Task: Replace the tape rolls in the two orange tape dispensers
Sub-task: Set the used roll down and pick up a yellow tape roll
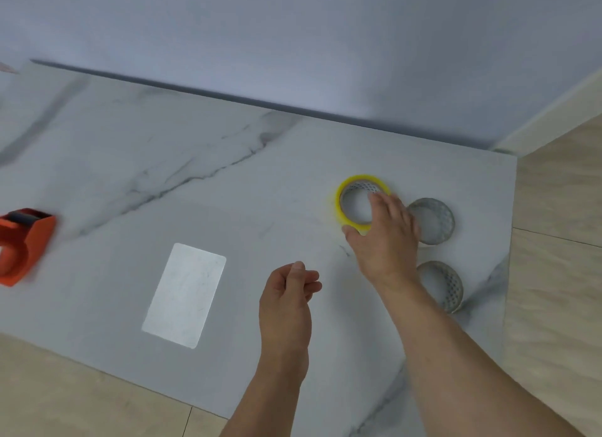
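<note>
tape dispenser [22,244] at table's [228,163] far left edge, card [185,295] lying mid-table, tape roll [356,202] to the right, two empty cores [435,220] [446,285] just beyond it, right hand [384,238] on the roll

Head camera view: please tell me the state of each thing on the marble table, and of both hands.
Yellow tape roll: lying flat, right hand on it.
Two grey empty tape cores: lying flat, untouched.
Orange tape dispenser: on its side at the left edge, partly out of view.
White rectangular card: flat.
Right hand: fingers around the roll.
Left hand: loosely curled, empty.
</note>
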